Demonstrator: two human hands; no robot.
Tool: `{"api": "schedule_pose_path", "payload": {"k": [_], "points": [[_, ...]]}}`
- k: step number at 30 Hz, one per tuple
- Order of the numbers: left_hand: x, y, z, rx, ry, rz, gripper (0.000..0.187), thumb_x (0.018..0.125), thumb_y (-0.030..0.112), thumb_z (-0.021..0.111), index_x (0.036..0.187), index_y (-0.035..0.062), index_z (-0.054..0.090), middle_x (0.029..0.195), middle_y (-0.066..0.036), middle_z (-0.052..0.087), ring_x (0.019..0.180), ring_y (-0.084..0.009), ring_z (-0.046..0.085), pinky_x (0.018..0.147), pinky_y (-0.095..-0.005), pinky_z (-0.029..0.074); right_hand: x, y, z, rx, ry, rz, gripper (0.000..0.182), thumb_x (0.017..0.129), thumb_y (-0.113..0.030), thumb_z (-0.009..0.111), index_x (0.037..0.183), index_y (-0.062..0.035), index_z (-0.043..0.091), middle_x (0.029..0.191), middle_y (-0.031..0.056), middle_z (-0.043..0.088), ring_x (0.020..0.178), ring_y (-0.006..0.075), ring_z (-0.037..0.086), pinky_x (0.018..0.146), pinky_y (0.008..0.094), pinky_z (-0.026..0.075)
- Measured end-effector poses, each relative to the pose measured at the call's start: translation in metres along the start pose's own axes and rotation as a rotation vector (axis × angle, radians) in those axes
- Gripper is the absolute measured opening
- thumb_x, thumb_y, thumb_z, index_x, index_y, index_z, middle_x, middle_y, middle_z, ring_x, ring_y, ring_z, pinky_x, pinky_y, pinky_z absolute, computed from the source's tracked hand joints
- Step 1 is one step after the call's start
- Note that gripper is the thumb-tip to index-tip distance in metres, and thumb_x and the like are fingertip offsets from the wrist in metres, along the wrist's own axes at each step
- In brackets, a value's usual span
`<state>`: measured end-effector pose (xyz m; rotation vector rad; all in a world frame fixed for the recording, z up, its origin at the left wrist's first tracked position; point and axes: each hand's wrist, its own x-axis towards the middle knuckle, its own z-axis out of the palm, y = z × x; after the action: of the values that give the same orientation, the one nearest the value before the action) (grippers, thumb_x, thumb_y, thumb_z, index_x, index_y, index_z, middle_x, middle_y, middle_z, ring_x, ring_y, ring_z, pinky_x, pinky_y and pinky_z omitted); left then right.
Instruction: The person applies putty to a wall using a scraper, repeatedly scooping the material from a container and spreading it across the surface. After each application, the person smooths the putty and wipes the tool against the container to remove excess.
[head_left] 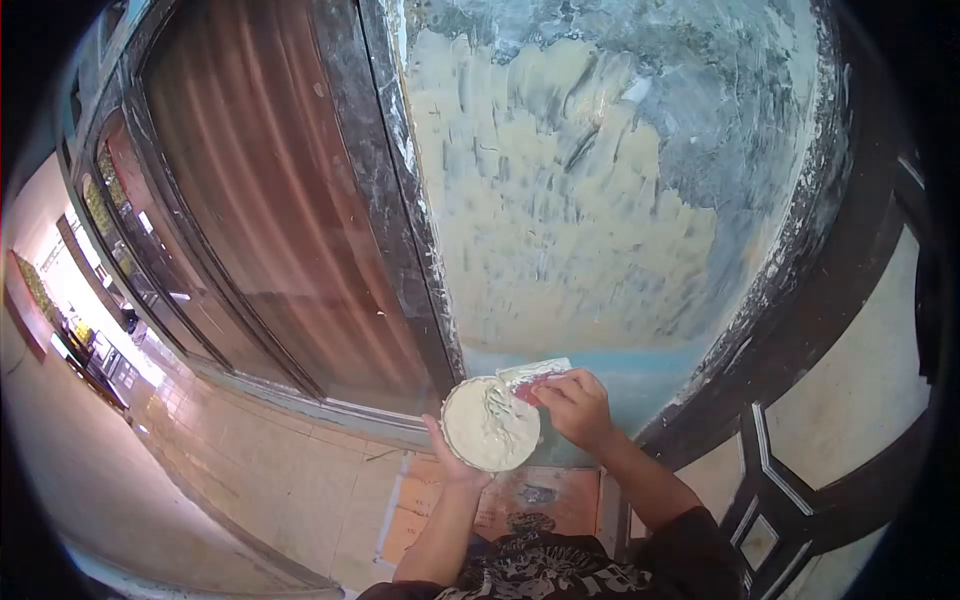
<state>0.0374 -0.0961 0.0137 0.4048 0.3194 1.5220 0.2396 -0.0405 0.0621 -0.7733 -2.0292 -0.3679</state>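
My left hand is wrapped round the side and underside of a round tub of cream-coloured putty, held up in front of my body. The putty's surface is stirred into ridges near the middle. In my right hand is a putty knife with a reddish handle, pinched between thumb and fingers. Its blade is smeared with pale putty and lies over the tub's upper right rim. Beyond both hands stands a wall panel, partly coated in cream putty over patchy grey-blue.
A dark-framed window with a brown curtain behind it is on the left. Dark panelled woodwork stands on the right. An orange printed sheet lies on the tiled floor below me.
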Motion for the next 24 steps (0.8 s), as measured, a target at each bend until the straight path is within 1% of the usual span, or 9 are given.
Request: {"api": "schedule_pose_path", "payload": {"k": [3,4,5,7,11,14,16,19,24], "points": [[-0.007,0.003,0.008,-0.129,-0.108,-0.097,0.104,0.089,0.089,0.025,0.157,0.0112,0.035,0.159,-0.018,0.04,0.142,-0.0444,0.042,0.11,-0.0722,0.038,0.006,0.012,-0.002,0.066,0.065,0.126,0.027,0.07,0.002,0.071,0.094,-0.0093,0.076,0.093,0.0061,0.068,0.089,0.0298,0.062,0.076,0.0411,0.053],[-0.007,0.004,0.009,-0.137,-0.088,-0.106,0.105,0.087,0.091,0.026,0.158,0.0138,0.035,0.16,-0.017,0.037,0.141,-0.0481,0.04,0.103,-0.0817,0.036,0.008,0.019,-0.005,0.1,0.099,0.218,0.025,0.072,0.004,0.07,0.094,-0.0072,0.075,0.092,0.0084,0.068,0.088,0.0315,0.062,0.077,0.0421,0.053],[-0.007,0.005,0.009,-0.138,-0.087,-0.107,0.105,0.087,0.091,0.026,0.158,0.0138,0.035,0.16,-0.017,0.037,0.141,-0.0481,0.04,0.103,-0.0817,0.036,0.007,0.027,-0.006,0.1,0.097,0.219,0.025,0.072,0.004,0.07,0.094,-0.0072,0.075,0.092,0.0084,0.068,0.088,0.0315,0.062,0.077,0.0421,0.053],[-0.008,0.01,0.008,-0.051,-0.037,-0.051,0.103,0.088,0.09,0.027,0.158,0.0143,0.035,0.16,-0.016,0.037,0.141,-0.0474,0.04,0.103,-0.0814,0.036,0.0,0.047,-0.003,0.085,0.14,0.359,0.016,0.084,-0.001,0.068,0.097,-0.0068,0.073,0.095,0.009,0.069,0.089,0.0318,0.062,0.075,0.0404,0.054],[0.001,0.011,-0.024,-0.115,-0.071,-0.033,0.102,0.089,0.089,0.027,0.157,0.0138,0.035,0.16,-0.016,0.037,0.141,-0.047,0.041,0.103,-0.0809,0.037,-0.025,0.069,0.014,0.069,0.11,0.41,0.014,0.085,-0.001,0.069,0.098,-0.0054,0.072,0.096,0.009,0.069,0.092,0.0327,0.062,0.077,0.0417,0.054],[0.005,0.012,-0.037,-0.092,0.032,0.055,0.101,0.09,0.088,0.026,0.157,0.0135,0.035,0.159,-0.016,0.037,0.141,-0.0467,0.041,0.102,-0.0808,0.038,-0.037,0.077,0.025,0.043,-0.032,0.449,0.014,0.086,-0.004,0.07,0.099,-0.006,0.072,0.099,0.0079,0.07,0.095,0.032,0.063,0.079,0.0427,0.053],[0.0,0.018,-0.022,-0.142,-0.059,-0.011,0.101,0.089,0.088,0.027,0.157,0.0129,0.036,0.159,-0.016,0.037,0.14,-0.0465,0.042,0.102,-0.0801,0.039,-0.041,0.081,0.032,0.051,-0.07,0.491,0.013,0.087,-0.006,0.07,0.1,-0.0044,0.073,0.102,0.0105,0.071,0.1,0.0342,0.063,0.084,0.0431,0.052],[-0.001,0.019,-0.024,-0.142,0.015,-0.002,0.101,0.089,0.088,0.028,0.157,0.0129,0.036,0.159,-0.016,0.037,0.14,-0.0466,0.042,0.101,-0.0798,0.04,-0.043,0.089,0.04,0.026,-0.078,0.497,0.013,0.088,-0.008,0.069,0.101,-0.0057,0.073,0.102,0.0101,0.07,0.1,0.0345,0.063,0.084,0.0429,0.053],[-0.001,0.018,-0.032,-0.129,-0.012,0.015,0.102,0.088,0.089,0.029,0.156,0.0129,0.037,0.159,-0.016,0.037,0.139,-0.0474,0.042,0.1,-0.0807,0.04,-0.042,0.091,0.041,0.038,-0.057,0.544,0.013,0.089,-0.008,0.069,0.101,-0.006,0.073,0.102,0.01,0.07,0.1,0.0342,0.063,0.083,0.0433,0.052]]}}
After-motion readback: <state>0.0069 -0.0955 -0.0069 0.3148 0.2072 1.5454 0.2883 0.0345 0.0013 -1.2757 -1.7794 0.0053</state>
